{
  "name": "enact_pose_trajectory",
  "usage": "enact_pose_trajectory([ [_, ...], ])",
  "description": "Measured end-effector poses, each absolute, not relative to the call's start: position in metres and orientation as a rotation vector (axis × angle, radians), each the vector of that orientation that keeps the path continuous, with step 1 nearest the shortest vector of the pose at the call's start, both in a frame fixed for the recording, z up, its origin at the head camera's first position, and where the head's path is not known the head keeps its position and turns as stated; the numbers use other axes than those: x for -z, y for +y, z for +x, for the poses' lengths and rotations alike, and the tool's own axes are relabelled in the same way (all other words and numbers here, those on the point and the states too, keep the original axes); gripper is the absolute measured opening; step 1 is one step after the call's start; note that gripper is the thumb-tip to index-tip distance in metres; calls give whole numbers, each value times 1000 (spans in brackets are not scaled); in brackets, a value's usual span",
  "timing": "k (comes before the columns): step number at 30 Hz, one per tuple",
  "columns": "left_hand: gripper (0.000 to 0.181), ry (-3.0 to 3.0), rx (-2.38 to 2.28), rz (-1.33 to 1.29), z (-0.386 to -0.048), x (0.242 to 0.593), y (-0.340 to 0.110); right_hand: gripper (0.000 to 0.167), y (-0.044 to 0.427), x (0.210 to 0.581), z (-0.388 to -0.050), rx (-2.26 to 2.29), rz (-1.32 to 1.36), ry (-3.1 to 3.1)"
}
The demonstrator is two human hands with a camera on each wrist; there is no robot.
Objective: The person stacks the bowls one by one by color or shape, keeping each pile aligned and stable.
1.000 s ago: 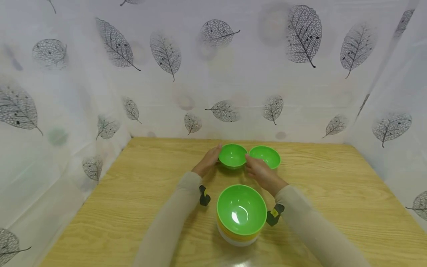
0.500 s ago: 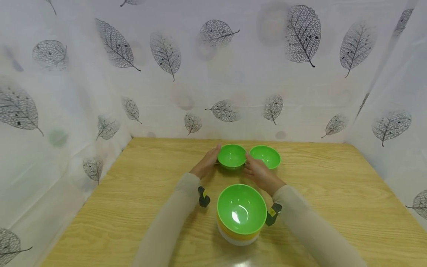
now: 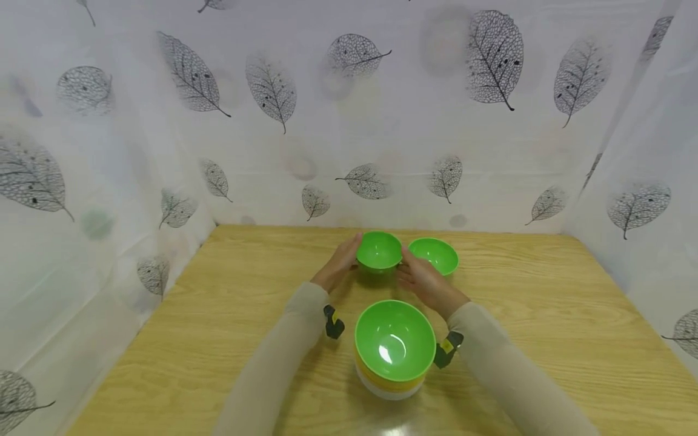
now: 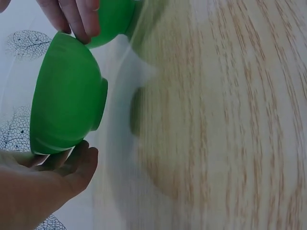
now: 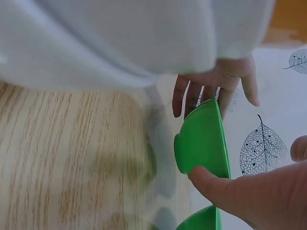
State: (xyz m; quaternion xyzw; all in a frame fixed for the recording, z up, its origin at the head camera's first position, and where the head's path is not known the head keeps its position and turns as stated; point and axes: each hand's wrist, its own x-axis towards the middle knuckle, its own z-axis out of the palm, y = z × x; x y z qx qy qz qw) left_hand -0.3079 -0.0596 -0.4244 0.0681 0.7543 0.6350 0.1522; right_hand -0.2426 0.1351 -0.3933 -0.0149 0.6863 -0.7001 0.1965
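A small green bowl (image 3: 378, 251) is held between my two hands near the back of the table. My left hand (image 3: 340, 263) presses its left side and my right hand (image 3: 428, 281) its right side, with fingers mostly straight. In the left wrist view, a gap shows between the base of this bowl (image 4: 69, 98) and its reflection on the wood, so it is off the table. Just right of it sits a second green bowl (image 3: 438, 254), partly hidden by my right hand. Between my forearms stands a bowl stack (image 3: 395, 342), green on top, with yellow and white below.
The wooden table (image 3: 218, 303) extends to both sides of my arms. A white curtain (image 3: 305, 139) with leaf prints encloses its back and sides. In the right wrist view, the white underside of the stack (image 5: 120, 38) covers the upper part.
The small green bowl has shifted slightly left and then risen a little off the table, with both hands staying against its sides. The second green bowl and the stack have not moved.
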Motion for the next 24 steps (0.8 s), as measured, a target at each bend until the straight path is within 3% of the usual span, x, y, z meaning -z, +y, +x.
enact_pose_trajectory([
  [5, 65, 2221, -1862, 202, -307, 419, -57, 65, 137, 391, -243, 1981, -94, 1958],
  [11, 68, 2292, -1811, 260, -305, 411, -53, 74, 138, 386, -241, 1886, -114, 2099],
  [24, 53, 2300, -1960, 277, -290, 392, -50, 70, 147, 384, -236, 1878, -206, 2293],
])
